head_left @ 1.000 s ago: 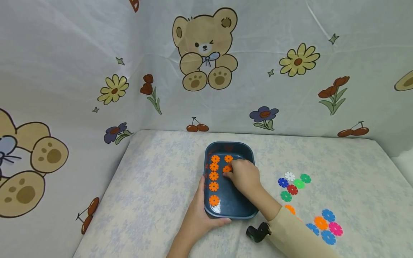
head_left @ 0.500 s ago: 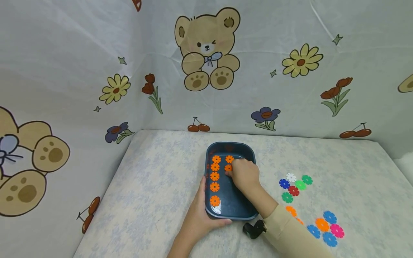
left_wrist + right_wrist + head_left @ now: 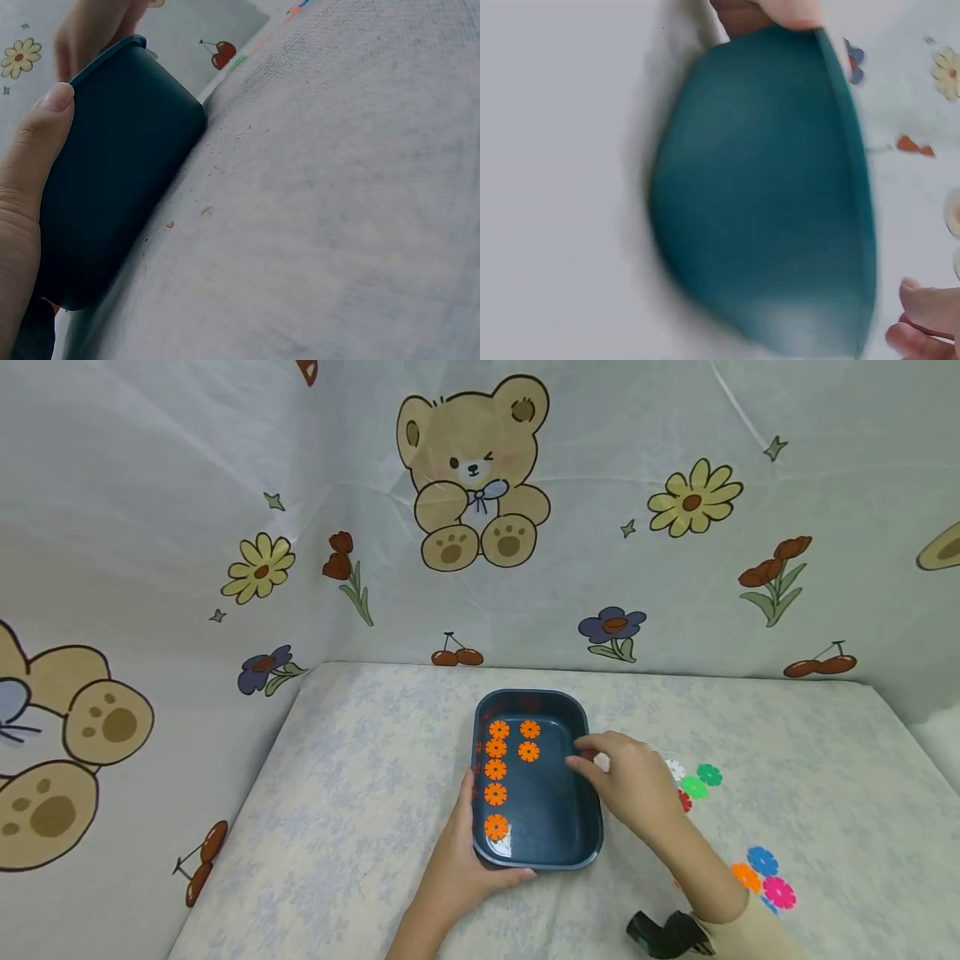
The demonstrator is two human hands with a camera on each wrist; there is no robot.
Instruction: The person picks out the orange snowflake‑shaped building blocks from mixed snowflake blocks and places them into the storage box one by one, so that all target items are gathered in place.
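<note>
A dark blue rectangular tray [image 3: 551,810] stands on the table in the head view. Inside lie several orange notched discs [image 3: 496,793], in a column along the left side, with two more in a second column. My left hand [image 3: 467,868] holds the near left corner, fingers along the left wall and thumb at the front. In the left wrist view, the thumb [image 3: 34,142] presses against the tray's rim. Over the tray's right rim hovers my right hand [image 3: 633,781], thumb and fingers apart, with no disc seen between them. The right wrist view shows its fingertips [image 3: 922,307] beside the rim.
Loose discs in white, green and red [image 3: 694,787] lie right of the tray, partly behind the right hand. Nearer are orange, blue and pink discs [image 3: 779,892], partly covered by the forearm. A black device [image 3: 663,935] sits at the right wrist. Patterned cloth hangs behind the table.
My right hand has let go of the second orange disc in the second column and moved right, out over the tray's edge. My left hand keeps its hold on the tray.
</note>
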